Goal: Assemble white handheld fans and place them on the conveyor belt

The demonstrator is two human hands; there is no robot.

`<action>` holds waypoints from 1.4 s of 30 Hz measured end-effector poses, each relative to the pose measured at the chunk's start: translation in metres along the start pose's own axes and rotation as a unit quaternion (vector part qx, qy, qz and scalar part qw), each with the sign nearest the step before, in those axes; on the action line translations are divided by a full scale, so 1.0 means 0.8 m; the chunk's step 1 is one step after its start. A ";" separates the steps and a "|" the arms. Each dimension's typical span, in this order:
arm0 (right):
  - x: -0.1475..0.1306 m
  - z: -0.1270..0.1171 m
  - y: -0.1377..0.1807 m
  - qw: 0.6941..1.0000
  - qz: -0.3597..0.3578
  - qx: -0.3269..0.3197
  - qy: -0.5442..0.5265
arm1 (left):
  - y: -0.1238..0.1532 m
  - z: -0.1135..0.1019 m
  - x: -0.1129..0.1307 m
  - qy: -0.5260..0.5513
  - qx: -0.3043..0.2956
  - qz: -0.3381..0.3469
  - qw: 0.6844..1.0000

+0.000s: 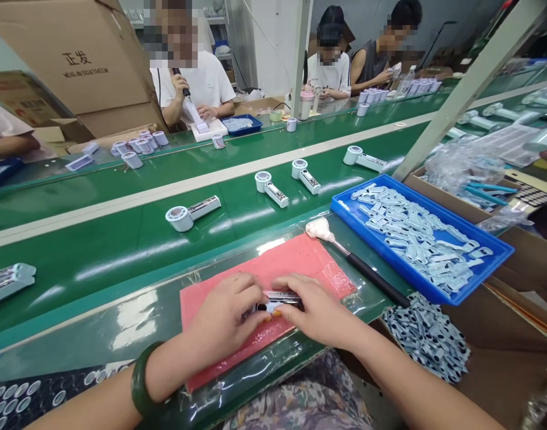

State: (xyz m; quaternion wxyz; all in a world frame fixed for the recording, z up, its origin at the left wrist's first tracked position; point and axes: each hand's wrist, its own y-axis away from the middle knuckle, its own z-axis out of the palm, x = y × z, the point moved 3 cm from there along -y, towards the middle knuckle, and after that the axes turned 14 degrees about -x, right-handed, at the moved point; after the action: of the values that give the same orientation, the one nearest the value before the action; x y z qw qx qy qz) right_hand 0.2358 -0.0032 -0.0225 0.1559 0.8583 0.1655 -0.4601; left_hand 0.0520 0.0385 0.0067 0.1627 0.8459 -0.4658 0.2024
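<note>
Both my hands rest over a pink pad and hold a small light-coloured device housing between them. My left hand curls round its left end, fingers bent and thumb against the near side. At the other end, my right hand grips it with thumb and fingers. A dark strip shows along the top of the housing; my fingers cover most of the rest. Right of the pad lies a mallet with a black handle and a white, wrapped head.
A blue tray of pale blue cover pieces stands on the right, above an open carton with more pieces. Several round-headed housings lie on the green conveyor belt. Co-workers sit across it. A slanted metal post rises at right.
</note>
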 end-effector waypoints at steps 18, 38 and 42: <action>0.000 0.019 0.014 0.990 -0.095 0.005 0.102 | 0.010 0.021 0.022 -0.058 0.035 -0.042 0.997; 0.102 -0.195 0.060 0.882 0.215 0.278 0.313 | -0.172 -0.124 -0.127 -0.393 0.035 0.012 0.919; 0.134 -0.237 0.041 0.857 0.276 0.230 0.369 | -0.222 -0.148 -0.188 -0.398 0.025 -0.057 0.915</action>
State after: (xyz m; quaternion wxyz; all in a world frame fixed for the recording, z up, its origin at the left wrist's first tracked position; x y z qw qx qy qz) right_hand 0.4456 0.0623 -0.0090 0.0022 0.9871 -0.1430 -0.0725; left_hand 0.1085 0.2933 0.0190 -0.0464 0.8853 -0.4379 -0.1495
